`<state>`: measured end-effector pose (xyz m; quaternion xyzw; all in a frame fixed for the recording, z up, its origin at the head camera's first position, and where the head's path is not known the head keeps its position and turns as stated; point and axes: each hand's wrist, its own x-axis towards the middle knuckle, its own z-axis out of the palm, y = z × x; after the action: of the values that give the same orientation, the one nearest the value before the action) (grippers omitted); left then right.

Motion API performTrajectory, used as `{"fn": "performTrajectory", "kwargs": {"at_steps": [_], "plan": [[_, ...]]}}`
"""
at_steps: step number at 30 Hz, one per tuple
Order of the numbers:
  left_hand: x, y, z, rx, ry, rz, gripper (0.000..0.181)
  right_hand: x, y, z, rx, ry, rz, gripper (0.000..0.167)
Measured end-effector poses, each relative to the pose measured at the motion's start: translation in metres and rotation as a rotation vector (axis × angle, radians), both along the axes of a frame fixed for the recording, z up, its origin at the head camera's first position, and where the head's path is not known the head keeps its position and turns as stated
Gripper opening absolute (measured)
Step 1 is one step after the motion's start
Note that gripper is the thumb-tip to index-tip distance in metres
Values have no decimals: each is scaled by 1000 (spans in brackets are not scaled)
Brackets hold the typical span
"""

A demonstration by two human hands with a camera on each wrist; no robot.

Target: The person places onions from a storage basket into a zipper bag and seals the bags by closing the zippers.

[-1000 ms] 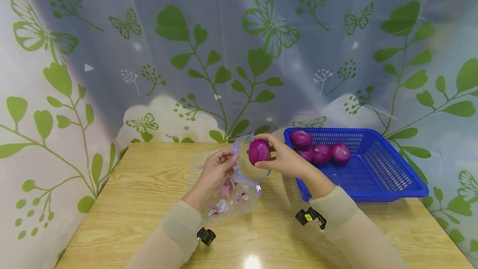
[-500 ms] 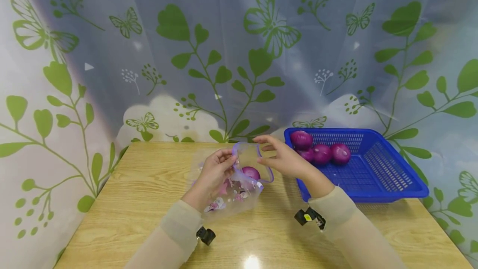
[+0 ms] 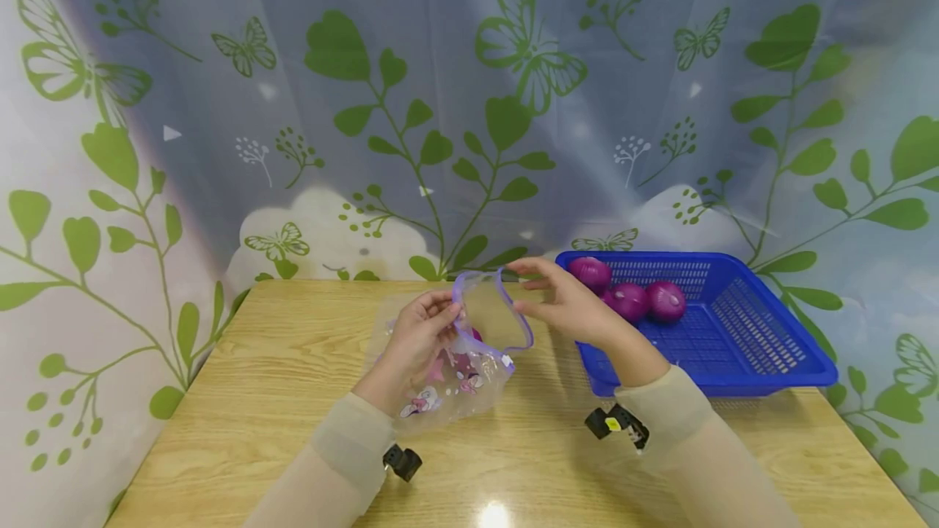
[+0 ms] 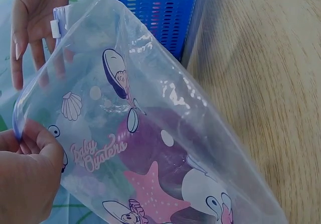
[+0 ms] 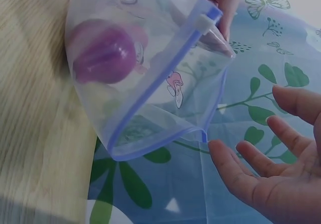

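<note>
My left hand (image 3: 414, 336) pinches the purple-edged rim of a clear zip bag (image 3: 484, 361) printed with cartoon figures. The bag's mouth gapes toward the right. A red onion (image 5: 108, 53) lies inside, seen through the plastic in the right wrist view; in the left wrist view its purple skin (image 4: 145, 143) shows behind a pink starfish print. My right hand (image 3: 568, 308) holds nothing, its fingers spread and slightly bent beside the far edge of the mouth. Whether a fingertip touches that edge, I cannot tell. A white zip slider (image 5: 203, 24) sits at one corner.
To the right stands a blue plastic basket (image 3: 795, 382) with several red onions (image 3: 666, 301) at its left end. Both it and the bag are on a wooden table (image 3: 293, 365). A patterned curtain (image 3: 411, 210) hangs behind the table.
A second ago my right hand held a red onion at the bag's mouth. It let go, and the onion dropped into the bag. My left hand has kept its pinch on the rim.
</note>
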<state>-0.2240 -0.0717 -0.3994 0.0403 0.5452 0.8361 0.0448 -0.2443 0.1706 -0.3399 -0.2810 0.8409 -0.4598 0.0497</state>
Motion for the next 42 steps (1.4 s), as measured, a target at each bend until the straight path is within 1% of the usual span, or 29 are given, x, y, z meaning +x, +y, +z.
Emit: {"fn": "performTrajectory", "kwargs": {"at_steps": [4,8,15,23,30,35,42], "plan": [[0,0,1,-5,-6,7,16,0,4,3,-1,-2,-5,52],[0,-1,2,8,-9,13,15,0,7,6,-1,7,-2,53],[-1,-1,2,25,-3,7,15,3,13,9,0,-3,4,53],[1,-4,0,13,-16,6,16,3,20,9,7,-9,8,50],[3,-6,-3,4,2,-15,16,4,30,10,8,-19,9,52],[1,-7,-5,-5,6,-29,19,4,36,11,13,-24,9,53],[1,-6,-7,11,-4,-13,18,4,44,14,17,-22,-12,52]]}}
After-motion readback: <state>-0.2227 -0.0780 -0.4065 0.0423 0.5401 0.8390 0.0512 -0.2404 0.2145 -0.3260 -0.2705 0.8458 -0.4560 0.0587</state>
